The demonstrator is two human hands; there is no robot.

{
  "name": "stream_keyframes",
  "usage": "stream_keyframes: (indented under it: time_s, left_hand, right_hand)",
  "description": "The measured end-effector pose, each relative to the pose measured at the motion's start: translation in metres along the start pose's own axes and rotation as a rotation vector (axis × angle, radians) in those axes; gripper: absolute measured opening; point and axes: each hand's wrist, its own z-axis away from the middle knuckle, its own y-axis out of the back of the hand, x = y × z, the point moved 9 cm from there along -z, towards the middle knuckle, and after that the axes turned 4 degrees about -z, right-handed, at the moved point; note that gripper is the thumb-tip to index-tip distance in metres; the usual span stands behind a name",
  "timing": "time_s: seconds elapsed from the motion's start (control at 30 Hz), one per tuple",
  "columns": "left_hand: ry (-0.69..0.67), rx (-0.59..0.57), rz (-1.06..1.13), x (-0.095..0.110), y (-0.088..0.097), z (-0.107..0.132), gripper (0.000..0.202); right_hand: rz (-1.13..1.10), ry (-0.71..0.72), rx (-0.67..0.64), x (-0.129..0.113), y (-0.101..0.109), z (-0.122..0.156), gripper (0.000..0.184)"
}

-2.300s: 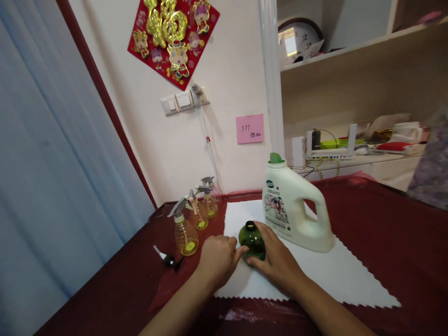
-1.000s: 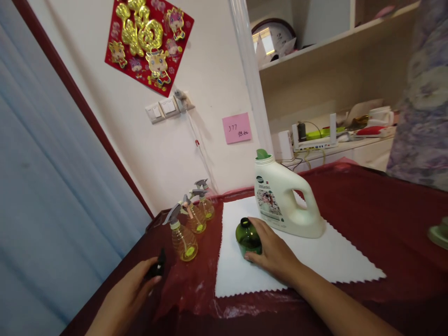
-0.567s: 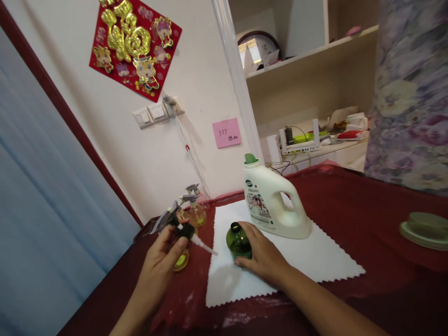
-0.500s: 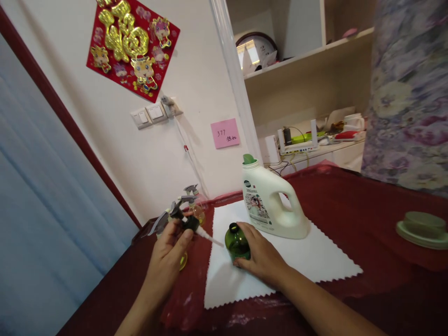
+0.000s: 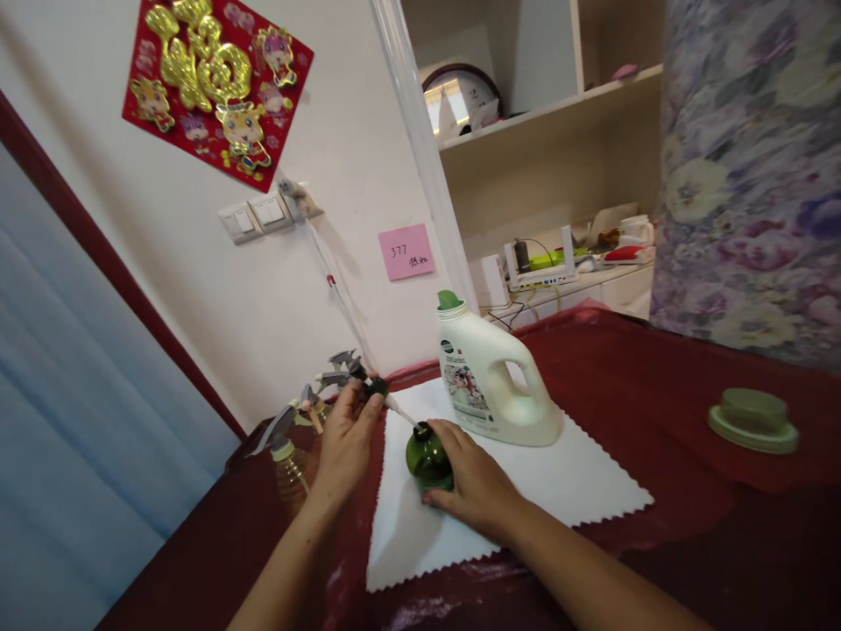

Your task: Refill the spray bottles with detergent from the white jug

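Note:
A dark spray nozzle (image 5: 376,386) with a pale tube is pinched in my left hand (image 5: 348,429), its fingers closed round the collar. The tube slants down to the right, and its tip meets the mouth of the green bottle (image 5: 424,457); I cannot tell how far inside it reaches. My right hand (image 5: 477,478) wraps the bottle's right side, and the bottle stands on a white cloth (image 5: 453,539) with zigzag edges. Just behind it is a pale green detergent jug (image 5: 503,381), uncapped at its mouth, with a green spout showing.
Several spray bottles (image 5: 289,473) stand left of my left forearm. On the dark red table cover (image 5: 611,372) a green lid (image 5: 752,421) lies far right. A router (image 5: 542,267) and cables sit on the shelf behind, and a blue curtain (image 5: 85,394) hangs at left.
My left hand has brought the nozzle up and over towards the bottle, so the tube's tip is now at its mouth. My right hand still holds the bottle. The view has shifted slightly.

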Motion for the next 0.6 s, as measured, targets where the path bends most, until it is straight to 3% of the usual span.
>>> stream_keyframes:
  time_s: [0.4,0.6]
  left_hand:
    - [0.064,-0.279,-0.05,-0.05,-0.047,0.028,0.03]
    - [0.086,-0.282,-0.052,-0.06,-0.05,0.031,0.033]
  right_hand:
    - [-0.003,0.023,0.012,0.001,-0.002,-0.001,0.095]
    - [0.007,0.012,0.007,0.0,-0.002,-0.001,0.094]
